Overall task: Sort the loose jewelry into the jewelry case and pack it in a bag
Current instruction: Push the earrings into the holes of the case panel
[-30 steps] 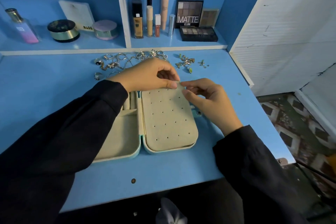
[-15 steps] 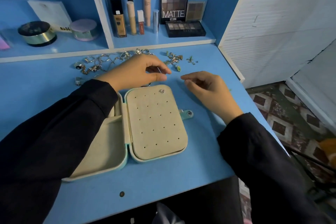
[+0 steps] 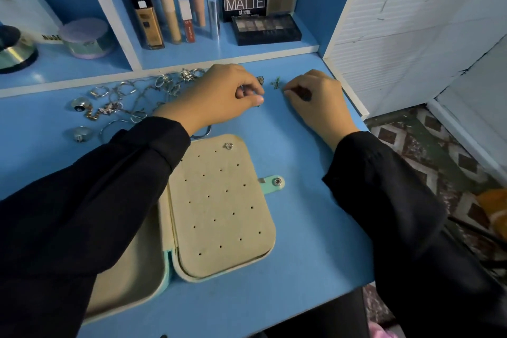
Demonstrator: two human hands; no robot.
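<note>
A person's left hand (image 3: 227, 96) and right hand (image 3: 315, 99), fingers curled, rest among loose jewelry (image 3: 108, 110) at the back of a blue bench (image 3: 301, 228); whether either grips a piece is unclear. The open jewelry case (image 3: 219, 214) lies nearer, one stud (image 3: 227, 146) in its panel.

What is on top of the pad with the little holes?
One small sparkly earring near the far edge of the pad; the other visible holes are empty. The left sleeve hides its far left corner.
</note>
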